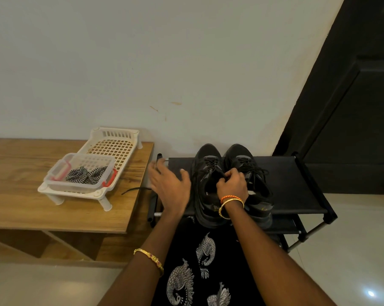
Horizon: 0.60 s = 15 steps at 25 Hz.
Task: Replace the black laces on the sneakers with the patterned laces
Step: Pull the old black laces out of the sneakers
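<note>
Right hand (232, 184) pinches the left sneaker (208, 184) at its tongue, steadying it for unlacing. Left hand (170, 186) hovers, fingers spread wide, holding nothing. Both sneakers sit on the shoe rack (297, 184), toes toward the wall. Patterned laces (85, 174) wait in the clear container (54, 173) on the bench (16, 195).

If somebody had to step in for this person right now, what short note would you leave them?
Left hand: open, blurred, above the shoe rack, holding nothing.
Right hand: pinching the black lace at the left sneaker.
Both sneakers sit side by side on the rack; the right sneaker is fully laced in black.
Patterned laces lie in the clear box on the white tray on the wooden table.
One loose black lace lies at the table's edge.
Left: finish unlacing, thread patterned laces.
</note>
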{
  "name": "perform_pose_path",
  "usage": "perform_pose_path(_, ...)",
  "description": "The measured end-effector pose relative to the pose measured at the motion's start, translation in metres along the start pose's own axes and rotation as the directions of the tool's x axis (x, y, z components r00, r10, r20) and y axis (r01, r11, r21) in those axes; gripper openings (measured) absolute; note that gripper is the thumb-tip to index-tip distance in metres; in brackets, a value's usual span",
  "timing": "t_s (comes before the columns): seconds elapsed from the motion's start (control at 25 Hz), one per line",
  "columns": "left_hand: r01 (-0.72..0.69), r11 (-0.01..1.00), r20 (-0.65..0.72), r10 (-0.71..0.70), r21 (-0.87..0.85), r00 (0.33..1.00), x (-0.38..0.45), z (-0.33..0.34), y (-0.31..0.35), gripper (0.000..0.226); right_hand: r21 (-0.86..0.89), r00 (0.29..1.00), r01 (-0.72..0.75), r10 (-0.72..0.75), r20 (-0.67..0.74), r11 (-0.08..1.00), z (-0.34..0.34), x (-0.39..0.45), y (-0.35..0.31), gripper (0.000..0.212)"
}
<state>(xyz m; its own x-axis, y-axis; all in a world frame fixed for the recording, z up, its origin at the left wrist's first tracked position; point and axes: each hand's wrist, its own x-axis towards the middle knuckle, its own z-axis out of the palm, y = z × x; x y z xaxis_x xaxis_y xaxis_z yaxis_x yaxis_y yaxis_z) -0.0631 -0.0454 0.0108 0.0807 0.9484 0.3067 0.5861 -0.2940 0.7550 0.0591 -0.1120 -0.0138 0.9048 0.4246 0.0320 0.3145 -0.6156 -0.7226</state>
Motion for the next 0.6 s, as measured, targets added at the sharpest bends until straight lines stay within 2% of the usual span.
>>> perform_pose_path(0.08, -0.130, 0.986, 0.221, 0.104, 0.105, 0.970, -0.010, 0.010, 0.007, 0.043, -0.017, 0.998, 0.053, -0.053, -0.015, 0.998, -0.001, -0.002, -0.001, 0.025)
perform_pose_path(0.16, -0.213, 0.963, 0.401, 0.132, 0.165, 0.907, -0.020, 0.025, 0.012, 0.033, -0.113, 0.980, 0.196, -0.200, -0.020, 0.974, -0.003, -0.001, -0.003, 0.042)
perform_pose_path(0.24, -0.115, 0.981, 0.407, 0.042, 0.156, 0.913, -0.020, 0.036, 0.018, 0.026, -0.249, 0.929, 0.364, -0.368, 0.032, 0.898, -0.004, 0.003, -0.006, 0.040)
perform_pose_path(0.32, -0.069, 0.988, 0.374, 0.013, 0.136, 0.927, -0.016, 0.043, 0.021, 0.023, -0.317, 0.881, 0.464, -0.467, 0.071, 0.827, -0.003, 0.006, -0.009, 0.024)
perform_pose_path(0.4, -0.059, 0.995, 0.370, 0.023, 0.085, 0.929, -0.014, 0.045, 0.023, 0.021, -0.343, 0.864, 0.493, -0.496, 0.085, 0.800, -0.001, 0.010, -0.012, 0.014)
perform_pose_path(0.48, -0.039, 0.999, 0.362, 0.028, 0.023, 0.932, -0.015, 0.044, 0.022, 0.021, -0.377, 0.864, 0.496, -0.485, 0.131, 0.782, 0.001, 0.012, -0.014, 0.015)
perform_pose_path(0.6, -0.073, 0.997, 0.359, 0.057, 0.034, 0.932, -0.017, 0.043, 0.014, 0.027, -0.418, 0.845, 0.528, -0.505, 0.174, 0.739, -0.003, 0.022, -0.013, 0.015)
